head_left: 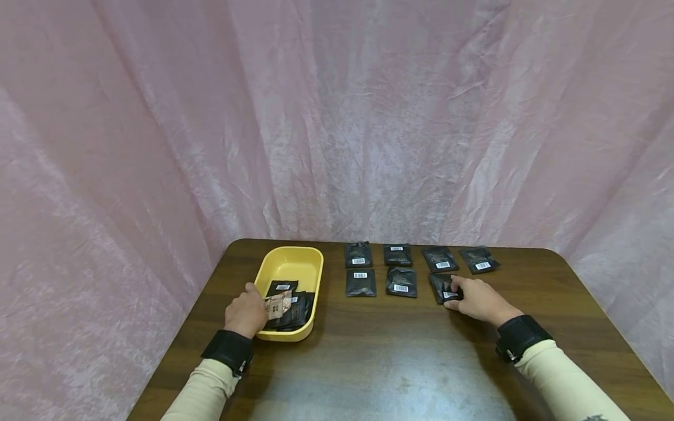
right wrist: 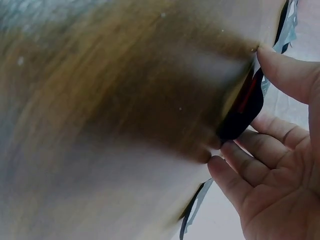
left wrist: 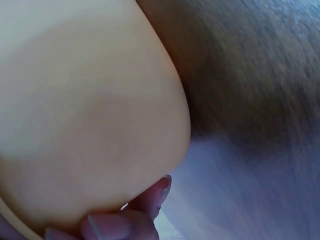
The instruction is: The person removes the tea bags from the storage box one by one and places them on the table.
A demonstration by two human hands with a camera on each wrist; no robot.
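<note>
My left hand (head_left: 245,313) rests at the near left corner of the yellow tray (head_left: 310,266), and my fingers (left wrist: 107,226) curl around its rim; in the left wrist view my fingertips press against the tray's smooth outer wall. The tray sits on the left part of the dark wooden tabletop (head_left: 379,356) and holds several black packets (head_left: 292,310), with a lighter brownish packet (head_left: 277,304) lying on top just beside my hand.

My right hand (head_left: 476,300) lies on the tabletop to the right, on the third black packet (head_left: 443,286) of the near row. In the right wrist view my thumb and fingers (right wrist: 240,175) are loosely bent and touch the edge of this packet (right wrist: 245,107), thumb on one side and fingertips on the other, pinching it lightly while it lies flat on the wood.

Six more black packets with white barcode labels lie in two rows beyond and beside my right hand: four in the far row (head_left: 398,254), two in the near row (head_left: 360,282). A pink cloth backdrop (head_left: 337,117) hangs around the tabletop.
</note>
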